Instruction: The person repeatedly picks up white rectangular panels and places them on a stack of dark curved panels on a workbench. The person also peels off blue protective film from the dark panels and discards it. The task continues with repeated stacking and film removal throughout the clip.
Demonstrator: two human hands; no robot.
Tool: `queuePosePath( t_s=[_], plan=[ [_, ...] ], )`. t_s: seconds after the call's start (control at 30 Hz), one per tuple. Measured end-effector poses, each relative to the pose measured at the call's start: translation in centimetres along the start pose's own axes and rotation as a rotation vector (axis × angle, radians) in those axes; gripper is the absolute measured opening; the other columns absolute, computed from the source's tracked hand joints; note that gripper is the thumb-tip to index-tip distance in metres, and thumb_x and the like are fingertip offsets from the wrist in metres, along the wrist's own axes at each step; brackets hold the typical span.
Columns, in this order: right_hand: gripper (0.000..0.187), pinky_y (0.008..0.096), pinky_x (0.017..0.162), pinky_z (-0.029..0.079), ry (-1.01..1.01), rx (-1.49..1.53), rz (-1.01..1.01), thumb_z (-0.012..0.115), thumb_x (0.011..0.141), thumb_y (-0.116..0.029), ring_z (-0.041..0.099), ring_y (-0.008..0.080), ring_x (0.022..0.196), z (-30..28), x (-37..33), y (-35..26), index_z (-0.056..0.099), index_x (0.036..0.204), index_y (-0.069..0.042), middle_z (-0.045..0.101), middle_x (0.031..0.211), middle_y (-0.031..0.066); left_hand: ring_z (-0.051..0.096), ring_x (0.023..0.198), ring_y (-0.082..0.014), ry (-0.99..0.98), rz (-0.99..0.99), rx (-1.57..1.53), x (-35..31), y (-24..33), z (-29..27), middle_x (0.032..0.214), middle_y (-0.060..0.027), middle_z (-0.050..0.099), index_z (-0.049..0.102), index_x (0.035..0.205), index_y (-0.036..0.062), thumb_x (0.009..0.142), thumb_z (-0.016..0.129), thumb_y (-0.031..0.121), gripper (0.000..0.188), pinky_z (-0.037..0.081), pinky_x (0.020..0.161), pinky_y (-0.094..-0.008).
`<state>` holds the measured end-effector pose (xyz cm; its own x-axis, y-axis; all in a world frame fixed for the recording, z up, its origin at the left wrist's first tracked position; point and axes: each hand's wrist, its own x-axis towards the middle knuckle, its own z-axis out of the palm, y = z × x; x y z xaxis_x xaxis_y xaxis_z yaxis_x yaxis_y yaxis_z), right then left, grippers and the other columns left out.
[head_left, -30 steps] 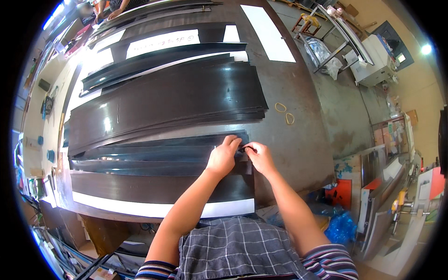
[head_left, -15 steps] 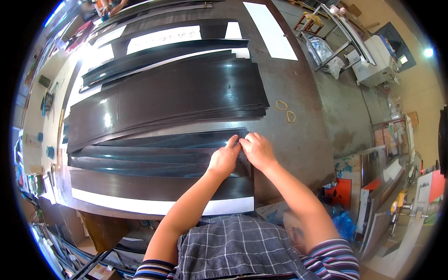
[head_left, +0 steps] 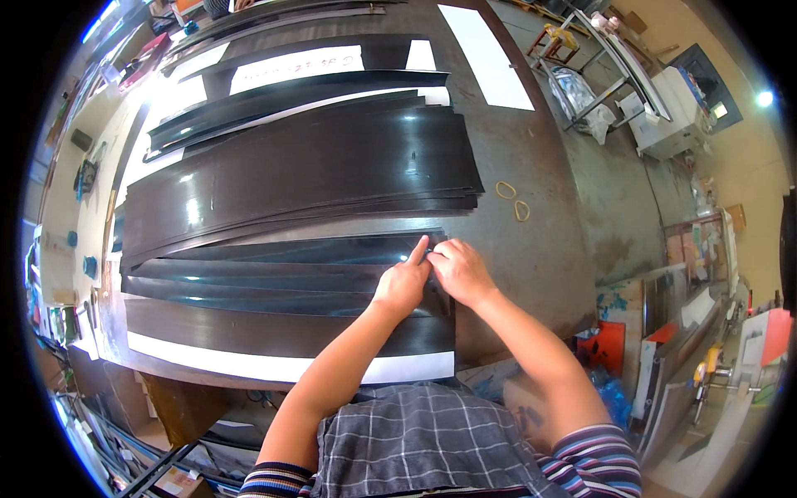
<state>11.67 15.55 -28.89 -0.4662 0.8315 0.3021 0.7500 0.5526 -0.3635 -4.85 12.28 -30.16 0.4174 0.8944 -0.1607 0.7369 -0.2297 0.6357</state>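
Both my hands meet at the right end of a glossy black strip [head_left: 332,246], one of several overlapping long dark strips. My left hand [head_left: 400,288] has its index finger stretched toward the strip's end, the thumb and other fingers drawn in around the edge. Just to its right, my right hand [head_left: 462,270] is closed, fingertips pinched at the strip's corner. A small bluish bit shows between the fingertips, too small to name. Below lies a wide dark strip [head_left: 249,326] over a white sheet [head_left: 290,365] along the table's near edge.
A stack of wide black sheets [head_left: 315,162] lies farther back on the metal table [head_left: 531,274]. Two yellow rubber bands [head_left: 506,191] are right of it. A white sheet [head_left: 490,62] lies at the far right. Leaning panels [head_left: 668,349] stand off the table's right side.
My hands stay at the same strip end, with fingers shifted slightly. The left index finger is now straighter. At the far upper left, another person's hands have moved mostly out of view.
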Motion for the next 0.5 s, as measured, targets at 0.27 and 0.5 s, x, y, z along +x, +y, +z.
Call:
queuePosePath(
  t_s=[0.27, 0.5],
  plan=[
    [0.013, 0.0335, 0.071, 0.052, 0.158, 0.426, 0.492, 0.062, 0.086, -0.007, 0.067, 0.0258, 0.084, -0.7, -0.9, 0.5, 0.071, 0.094, 0.0, 0.069, 0.093, 0.0142, 0.061, 0.099, -0.0208, 0.347, -0.084, -1.175, -1.7, 0.7, -2.1, 0.12, -0.0109, 0.061, 0.062, 0.115, 0.0, 0.076, 0.057, -0.012, 0.041, 0.048, 0.089, -0.0294],
    [0.017, 0.0275, 0.07, 0.048, -0.088, 0.662, 0.649, 0.059, 0.091, -0.009, 0.06, 0.0106, 0.075, -0.3, -3.3, 0.6, 0.069, 0.102, -0.001, 0.07, 0.084, 0.0082, 0.062, 0.079, -0.0305, 0.504, -0.109, -0.409, -1.3, 0.5, -2.3, 0.088, -0.0131, 0.059, 0.056, 0.092, 0.0064, 0.073, 0.057, -0.007, 0.023, 0.05, 0.069, -0.0369]
  ],
)
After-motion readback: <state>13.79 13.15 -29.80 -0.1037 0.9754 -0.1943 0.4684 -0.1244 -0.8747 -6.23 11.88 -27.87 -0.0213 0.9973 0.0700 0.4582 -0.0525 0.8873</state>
